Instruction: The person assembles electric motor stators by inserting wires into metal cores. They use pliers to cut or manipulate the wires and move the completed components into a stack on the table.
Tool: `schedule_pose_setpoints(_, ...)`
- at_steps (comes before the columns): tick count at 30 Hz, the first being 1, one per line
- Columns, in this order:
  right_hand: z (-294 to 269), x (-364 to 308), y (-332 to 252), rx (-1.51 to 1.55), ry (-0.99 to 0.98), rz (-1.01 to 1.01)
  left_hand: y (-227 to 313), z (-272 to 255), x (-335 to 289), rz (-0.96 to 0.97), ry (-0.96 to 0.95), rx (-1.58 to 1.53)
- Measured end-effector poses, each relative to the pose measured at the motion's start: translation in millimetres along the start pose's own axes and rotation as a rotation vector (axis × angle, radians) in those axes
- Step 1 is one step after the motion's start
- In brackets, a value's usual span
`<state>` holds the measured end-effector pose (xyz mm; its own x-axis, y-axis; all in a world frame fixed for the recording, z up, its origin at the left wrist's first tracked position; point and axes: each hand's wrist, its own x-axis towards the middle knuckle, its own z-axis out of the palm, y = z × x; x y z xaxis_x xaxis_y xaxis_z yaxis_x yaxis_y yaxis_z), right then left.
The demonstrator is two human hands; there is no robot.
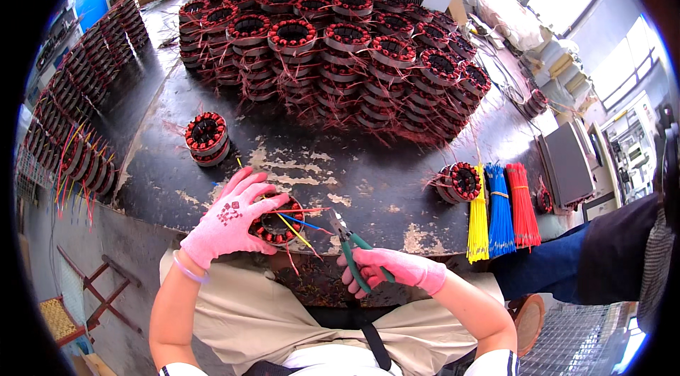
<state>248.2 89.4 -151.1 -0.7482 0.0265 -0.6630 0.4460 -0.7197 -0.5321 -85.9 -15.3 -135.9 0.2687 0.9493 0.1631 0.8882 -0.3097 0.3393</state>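
My left hand [230,217], in a pink glove, is closed around the side of a motor stator [273,230] at the front edge of the table. Its ring is lined with red copper-wound coils. Red, blue and yellow lead wires [306,224] stick out from it to the right, and thin reddish wire ends hang below. My right hand [397,270], also gloved in pink, grips green-handled pliers [343,231]. Their jaws point up and left, close to the red wire's end; whether they touch it I cannot tell.
Many stacked stators [347,57] fill the back of the dark, worn table [163,185]. A short stator stack [206,137] stands left, another stator [459,183] right. Bundles of yellow wires [478,224], blue wires [500,213] and red wires [522,206] lie at the right edge, near another person's leg [552,263].
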Motion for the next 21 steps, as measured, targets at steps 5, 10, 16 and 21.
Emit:
schedule_pose_setpoints(5, 3, 3, -3, -0.024, 0.043, -0.002, 0, 0, -1, -0.031, 0.021, 0.031)
schedule_pose_setpoints(10, 11, 6, -9, -0.096, 0.088, -0.042, 1, -1, 0, -0.058, 0.012, 0.017)
schedule_pose_setpoints(16, 14, 9, -15, -0.234, 0.223, -0.109, 0, 3, -2, -0.017, 0.050, 0.045)
schedule_pose_setpoints(21, -2, -5, -7, -0.104, 0.109, -0.157, 10, 13, 1, -0.015, 0.077, 0.009)
